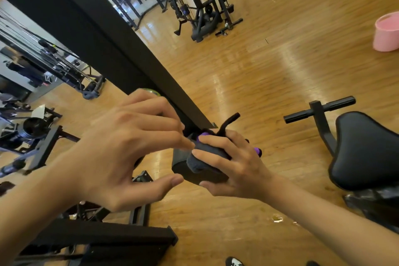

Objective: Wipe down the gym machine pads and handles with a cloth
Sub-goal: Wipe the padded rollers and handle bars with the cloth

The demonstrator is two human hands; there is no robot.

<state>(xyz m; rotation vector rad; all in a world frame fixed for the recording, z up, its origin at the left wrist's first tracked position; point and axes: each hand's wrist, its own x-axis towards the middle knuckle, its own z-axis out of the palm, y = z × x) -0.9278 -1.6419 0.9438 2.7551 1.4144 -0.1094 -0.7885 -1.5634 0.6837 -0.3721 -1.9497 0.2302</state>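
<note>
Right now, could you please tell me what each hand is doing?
Left hand: open, fingertips at the dark cloth.
Right hand: closed, gripping that cloth over a purple-tipped handle.

cloth [205, 156]: dark charcoal grey, plain, no print.
handle [258, 151]: bright purple in the parts that show.
strap [230, 122]: black.
seat pad [367, 151]: plain black with a faint grey sheen.
T-bar [319, 110]: black throughout.
beam [103, 34]: matt black, unmarked.
floor [280, 71]: honey-orange wood, narrow plank lines, pale streaks of glare.
tub [386, 34]: pink, with a paler pink rim.
shoe [234, 262]: black and white patches.
</note>
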